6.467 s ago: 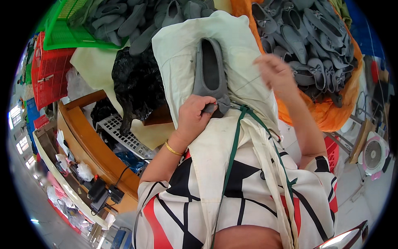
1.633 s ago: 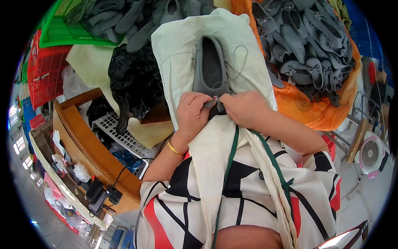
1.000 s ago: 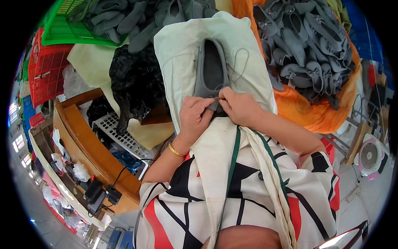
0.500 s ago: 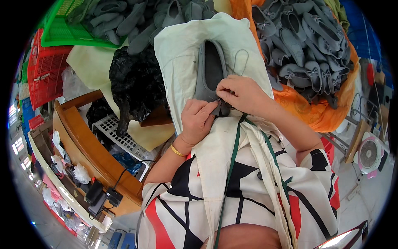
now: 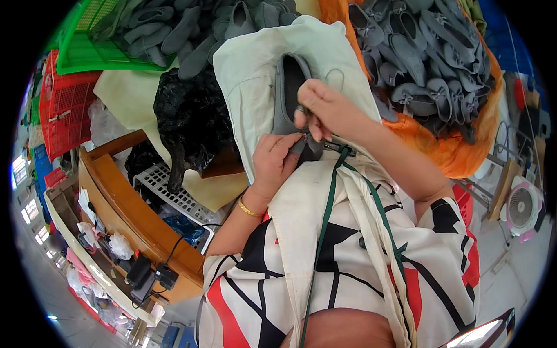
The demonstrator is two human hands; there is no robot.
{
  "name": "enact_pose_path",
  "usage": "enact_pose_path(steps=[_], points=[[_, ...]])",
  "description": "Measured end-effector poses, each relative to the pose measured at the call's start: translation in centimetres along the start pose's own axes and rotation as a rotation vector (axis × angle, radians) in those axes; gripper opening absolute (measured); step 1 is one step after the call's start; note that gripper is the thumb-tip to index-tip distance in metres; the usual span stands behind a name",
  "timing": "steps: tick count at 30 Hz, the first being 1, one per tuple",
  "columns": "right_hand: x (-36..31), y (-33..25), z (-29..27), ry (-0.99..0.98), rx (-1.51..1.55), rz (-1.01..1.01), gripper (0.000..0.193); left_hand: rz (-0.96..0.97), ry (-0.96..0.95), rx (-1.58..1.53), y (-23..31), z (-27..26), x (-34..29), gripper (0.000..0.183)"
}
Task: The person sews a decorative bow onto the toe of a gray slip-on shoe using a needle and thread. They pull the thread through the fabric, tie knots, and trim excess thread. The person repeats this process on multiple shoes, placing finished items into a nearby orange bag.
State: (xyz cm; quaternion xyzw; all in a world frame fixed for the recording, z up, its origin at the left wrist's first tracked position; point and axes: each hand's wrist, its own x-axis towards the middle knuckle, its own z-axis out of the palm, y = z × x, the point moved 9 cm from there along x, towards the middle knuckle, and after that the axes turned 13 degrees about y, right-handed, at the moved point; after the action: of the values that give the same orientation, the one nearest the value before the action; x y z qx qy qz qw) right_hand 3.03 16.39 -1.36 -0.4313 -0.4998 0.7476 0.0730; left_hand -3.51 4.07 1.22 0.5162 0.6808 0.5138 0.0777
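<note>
A grey fabric slip-on shoe (image 5: 281, 119) lies on a pale cloth-covered pad (image 5: 246, 75) in front of me, its toe end toward my body. My left hand (image 5: 274, 159) grips the toe, thumb and fingers pinched at the front edge of the opening. Just above the shoe's opening, to the right, my right hand (image 5: 328, 110) is raised with its fingers curled in a pinch. Something small and dark shows at its fingertips, too small to name. A loop of grey thread (image 5: 335, 71) lies on the pad beyond that hand.
Piles of grey shoes fill a green basket (image 5: 87, 52) at the far left and an orange bag (image 5: 464, 159) at the right. A black plastic bag (image 5: 194, 110) and a wooden drawer unit (image 5: 130, 211) stand to my left. A small fan (image 5: 521, 209) is at the right.
My right hand has lifted up and away from the shoe's toe, its fingers turned upward. My left hand keeps its hold there. A dark clip-like object now shows below the right wrist.
</note>
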Motion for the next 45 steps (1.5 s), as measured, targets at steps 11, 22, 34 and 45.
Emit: enact_pose_path(steps=[11,22,34,45], points=[[-8.5,-21.2,-22.9,0.6,0.563,-1.125,0.024,-0.094,-0.142,-0.042,-0.8,0.4,0.4,0.027],[-3.3,-2.8,-0.4,-0.1,-0.909,-1.085,0.015,-0.321,-0.083,-0.187,-2.5,0.5,-0.3,0.023],[-2.8,-2.5,1.9,0.141,-1.005,-1.389,0.017,-0.34,-0.118,-0.11,-3.1,0.7,-0.2,0.023],[-0.4,-2.0,-0.6,0.38,-0.802,-1.135,0.022,-0.473,-0.101,-0.095,-3.1,-0.1,-0.1,0.022]])
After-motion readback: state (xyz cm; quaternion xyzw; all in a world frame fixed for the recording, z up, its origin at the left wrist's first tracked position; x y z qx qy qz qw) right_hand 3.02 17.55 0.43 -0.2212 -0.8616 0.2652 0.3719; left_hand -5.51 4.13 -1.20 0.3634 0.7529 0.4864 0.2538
